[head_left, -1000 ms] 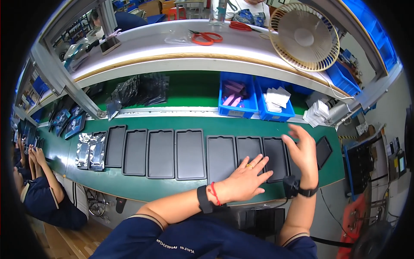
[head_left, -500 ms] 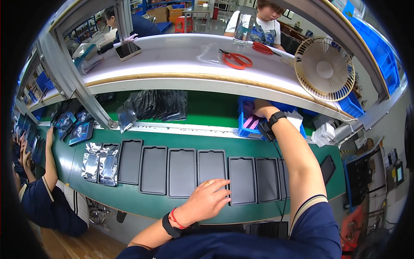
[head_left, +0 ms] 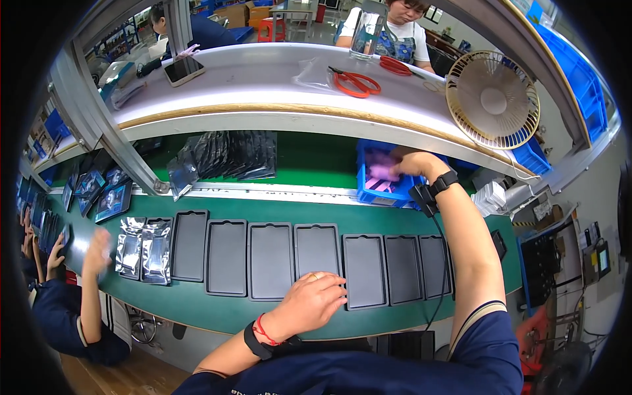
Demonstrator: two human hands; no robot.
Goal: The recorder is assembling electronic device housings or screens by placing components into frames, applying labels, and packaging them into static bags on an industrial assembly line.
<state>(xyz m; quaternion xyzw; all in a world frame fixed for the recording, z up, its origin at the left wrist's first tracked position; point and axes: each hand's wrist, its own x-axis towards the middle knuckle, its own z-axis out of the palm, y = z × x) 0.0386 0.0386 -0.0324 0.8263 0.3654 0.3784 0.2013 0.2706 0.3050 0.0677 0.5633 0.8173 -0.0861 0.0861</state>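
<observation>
A row of shallow black rectangular trays lies on the green bench. My left hand rests over the lower edge of a middle tray, fingers stretched out, holding nothing I can see. Over a blue bin under the shelf, my right hand has its fingertips on a pink item, smeared by motion, its kind unclear. More pink pieces with black parts lie in the bin below. Two trays at the row's left end carry shiny silver bags.
Dark flat bags are piled below the white shelf. On it are red-handled scissors, a phone and a glass. A fan stands right. A cable crosses the right trays. Co-workers sit left and opposite.
My right hand has lifted from inside the blue bin, drawing a pink item up. My left hand stays nearly in place. The co-worker's hand at left has moved toward the silver bags.
</observation>
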